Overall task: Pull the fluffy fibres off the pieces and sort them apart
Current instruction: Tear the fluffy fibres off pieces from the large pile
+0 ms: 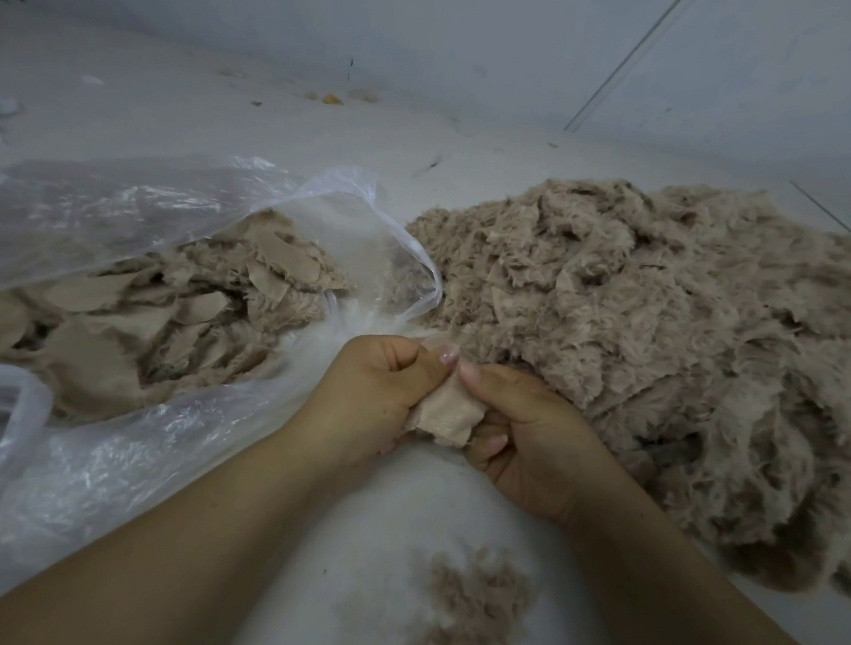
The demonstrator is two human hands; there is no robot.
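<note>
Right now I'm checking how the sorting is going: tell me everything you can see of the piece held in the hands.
The piece is a small beige scrap of fabric, its smooth woven-looking backing facing the camera, edges ragged. It is crumpled, held above the pale floor between the clear plastic bag and the fluffy pile. The left hand and right hand both pinch it, thumbs meeting at its top edge. Its fluffy side is hidden.

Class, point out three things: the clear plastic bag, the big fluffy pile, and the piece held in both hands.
clear plastic bag (115, 202), head view, upper wall.
big fluffy pile (669, 333), head view, middle.
piece (449, 414), head view, bare backing.
</note>
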